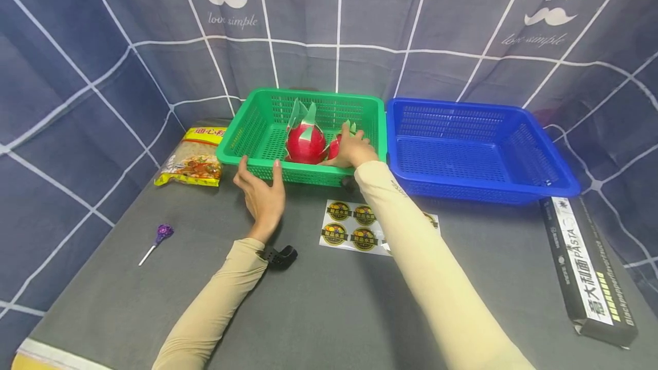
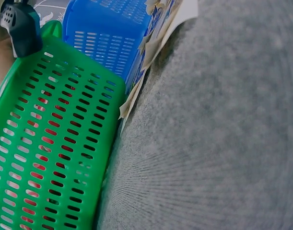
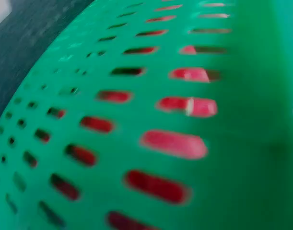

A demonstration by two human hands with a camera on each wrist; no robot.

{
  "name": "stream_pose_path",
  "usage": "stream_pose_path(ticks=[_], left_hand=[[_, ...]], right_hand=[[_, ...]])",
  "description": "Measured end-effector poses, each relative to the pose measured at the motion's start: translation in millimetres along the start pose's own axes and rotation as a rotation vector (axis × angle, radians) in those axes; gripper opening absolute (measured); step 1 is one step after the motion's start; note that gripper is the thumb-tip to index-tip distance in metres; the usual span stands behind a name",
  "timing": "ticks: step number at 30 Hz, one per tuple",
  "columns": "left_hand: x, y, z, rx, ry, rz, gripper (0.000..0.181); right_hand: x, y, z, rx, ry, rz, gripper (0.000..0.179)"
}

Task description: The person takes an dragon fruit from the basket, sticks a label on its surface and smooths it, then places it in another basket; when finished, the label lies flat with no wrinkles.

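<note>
From the head, looks forward and down over the table (image 1: 319,313), far enough back to take in the green basket (image 1: 308,173) at upper centre, the blue basket (image 1: 447,159) at upper right and the gridded curtain (image 1: 303,4) across the top. From the left wrist, looks low along the table, turned sideways, close to the green basket's wall at left, with the blue basket beyond at the top. From the right wrist, faces the same basket's wall from very near. Shares the green basket across all three views, the blue basket between head and left wrist.
</note>
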State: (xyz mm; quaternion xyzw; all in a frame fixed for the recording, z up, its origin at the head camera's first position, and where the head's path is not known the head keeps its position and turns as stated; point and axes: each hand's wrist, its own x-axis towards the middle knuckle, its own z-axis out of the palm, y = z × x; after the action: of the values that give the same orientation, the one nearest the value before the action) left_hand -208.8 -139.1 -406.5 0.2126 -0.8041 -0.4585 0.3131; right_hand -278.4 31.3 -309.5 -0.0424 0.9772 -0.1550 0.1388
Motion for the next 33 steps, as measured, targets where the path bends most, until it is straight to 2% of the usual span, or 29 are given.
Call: stream_pose_path(ticks=[9,18,29,33], left_hand=[[-1.7,3.0,3.6,-0.001,-0.017,0.016,0.075],[-2.1,1.3,4.1,0.036,-0.014,0.004,0.076],[-0.8,1.2,-0.6,0.046,-0.018,0.009,0.076],[-0.9,0.2,-2.8,0.047,-0.018,0.007,0.077]], right_hand=[[0.2,3.9,1.4,-0.095,0.081,0.006,0.115],[-1.7,1.4,1.3,-0.139,0.091,0.017,0.115],[1.8,-0.4,3.6,-0.125,0.092,-0.03,0.105],[4.0,-0.6,5.7,-0.13,0.08,-0.064,0.094]])
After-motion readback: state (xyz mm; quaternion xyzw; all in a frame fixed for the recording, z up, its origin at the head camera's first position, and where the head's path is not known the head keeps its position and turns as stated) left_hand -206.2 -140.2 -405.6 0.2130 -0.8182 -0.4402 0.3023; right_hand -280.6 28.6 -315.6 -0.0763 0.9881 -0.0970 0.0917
